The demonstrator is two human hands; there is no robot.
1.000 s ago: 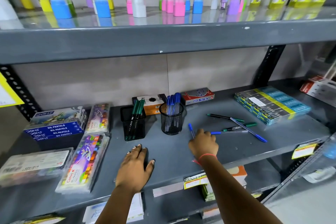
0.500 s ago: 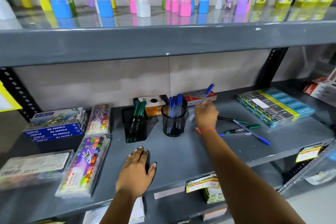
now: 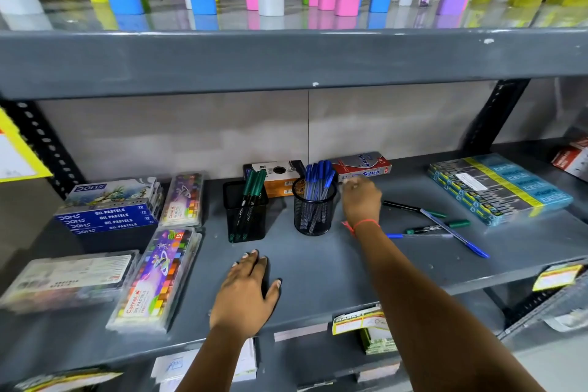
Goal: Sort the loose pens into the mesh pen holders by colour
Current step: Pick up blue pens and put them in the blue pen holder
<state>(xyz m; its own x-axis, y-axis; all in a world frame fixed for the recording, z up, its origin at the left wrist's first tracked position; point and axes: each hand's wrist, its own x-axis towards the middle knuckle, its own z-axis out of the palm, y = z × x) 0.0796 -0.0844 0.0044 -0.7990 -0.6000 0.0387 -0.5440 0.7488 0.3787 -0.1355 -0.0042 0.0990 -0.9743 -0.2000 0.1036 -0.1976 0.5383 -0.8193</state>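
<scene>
Empty and loosely curled, right hand raised just beside round mesh holder, fingertips blurred and clasping no pen; left hand spread flat, palm down, on grey metal shelf in front of both holders, gripping nothing. Blue-capped pens standing bunched in the round holder; green-capped pens leaning in square mesh holder just to its left. Four loose pens lying to the right of the raised hand: one black-barrelled green pen nearest the wrist, a second green pen below it, a blue pen lying nearly level beside a red wrist thread, and a longer blue pen crossing them on a slant (cap end towards the shelf edge). Oil pastel boxes stacked at far left, teal packets at right, a red carton against the back wall behind the round holder.
</scene>
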